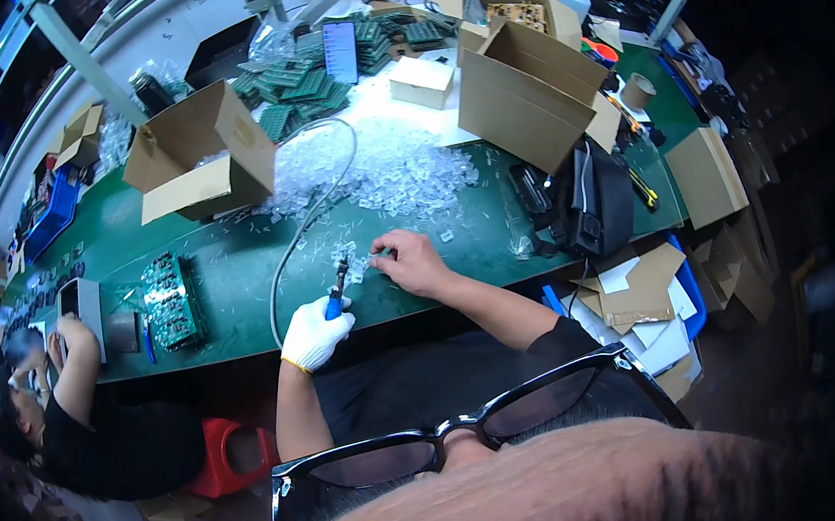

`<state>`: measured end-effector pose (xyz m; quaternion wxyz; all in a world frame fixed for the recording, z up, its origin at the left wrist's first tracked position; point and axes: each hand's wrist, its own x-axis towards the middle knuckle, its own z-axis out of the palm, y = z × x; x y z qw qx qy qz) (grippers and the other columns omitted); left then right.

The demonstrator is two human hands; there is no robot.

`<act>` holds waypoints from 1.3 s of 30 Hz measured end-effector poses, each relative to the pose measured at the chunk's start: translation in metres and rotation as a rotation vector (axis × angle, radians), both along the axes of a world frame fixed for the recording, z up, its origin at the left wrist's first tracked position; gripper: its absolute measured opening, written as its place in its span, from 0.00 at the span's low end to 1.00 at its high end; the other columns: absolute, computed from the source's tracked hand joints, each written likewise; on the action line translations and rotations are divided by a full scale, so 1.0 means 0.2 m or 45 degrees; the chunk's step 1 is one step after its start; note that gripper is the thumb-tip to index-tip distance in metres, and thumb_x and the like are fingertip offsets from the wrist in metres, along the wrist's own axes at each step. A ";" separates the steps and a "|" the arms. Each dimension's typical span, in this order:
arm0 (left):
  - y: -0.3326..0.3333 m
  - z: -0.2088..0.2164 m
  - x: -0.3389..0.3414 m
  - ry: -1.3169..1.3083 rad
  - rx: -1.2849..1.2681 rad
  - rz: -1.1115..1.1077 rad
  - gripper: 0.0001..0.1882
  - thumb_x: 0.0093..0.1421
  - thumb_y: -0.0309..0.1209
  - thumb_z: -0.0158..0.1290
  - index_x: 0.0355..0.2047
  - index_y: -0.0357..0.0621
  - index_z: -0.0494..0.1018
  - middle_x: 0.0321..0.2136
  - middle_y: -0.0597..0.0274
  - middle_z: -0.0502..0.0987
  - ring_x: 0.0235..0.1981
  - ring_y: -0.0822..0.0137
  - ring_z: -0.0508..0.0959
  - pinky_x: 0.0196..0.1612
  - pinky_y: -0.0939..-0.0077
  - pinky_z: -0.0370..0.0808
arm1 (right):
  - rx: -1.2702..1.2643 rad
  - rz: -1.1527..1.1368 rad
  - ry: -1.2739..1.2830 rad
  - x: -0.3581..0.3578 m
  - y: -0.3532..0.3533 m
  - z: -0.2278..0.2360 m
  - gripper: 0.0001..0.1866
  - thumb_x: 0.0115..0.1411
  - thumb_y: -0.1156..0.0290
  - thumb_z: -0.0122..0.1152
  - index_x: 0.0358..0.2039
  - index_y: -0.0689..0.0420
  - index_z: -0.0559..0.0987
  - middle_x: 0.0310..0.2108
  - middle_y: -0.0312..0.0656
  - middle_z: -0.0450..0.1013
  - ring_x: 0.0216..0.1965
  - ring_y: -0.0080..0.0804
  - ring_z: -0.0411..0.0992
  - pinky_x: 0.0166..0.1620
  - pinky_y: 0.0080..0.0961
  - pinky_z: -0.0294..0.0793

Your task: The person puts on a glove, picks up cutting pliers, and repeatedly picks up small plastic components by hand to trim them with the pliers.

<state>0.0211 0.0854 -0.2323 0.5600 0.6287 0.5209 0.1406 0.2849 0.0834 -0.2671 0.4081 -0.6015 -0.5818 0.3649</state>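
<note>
Left hand (315,334), in a white glove, closed around the blue handle of a small pen-like tool (339,280), tip aimed at a little cluster of clear plastic parts (349,255) on the green mat (237,268). Grey cable (288,253) looped from the tool's side up toward the big clear-plastic heap (384,168). Right hand (414,261), bare, fingers pinched together on what looked like one clear piece at the cluster's edge, too small to tell for sure. Open cardboard box (196,151) beyond the left hand, larger open box (527,89) beyond the right. Green circuit boards (168,300) lay flat at left, near a co-worker's arm (76,369).
</note>
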 end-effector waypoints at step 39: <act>0.01 0.10 0.02 0.249 0.183 -0.236 0.28 0.59 0.46 0.62 0.51 0.34 0.83 0.33 0.45 0.84 0.36 0.53 0.85 0.47 0.63 0.80 | -0.418 0.241 1.399 0.13 0.08 -0.11 0.18 0.71 0.77 0.68 0.59 0.60 0.80 0.44 0.34 0.79 0.43 0.24 0.79 0.45 0.24 0.79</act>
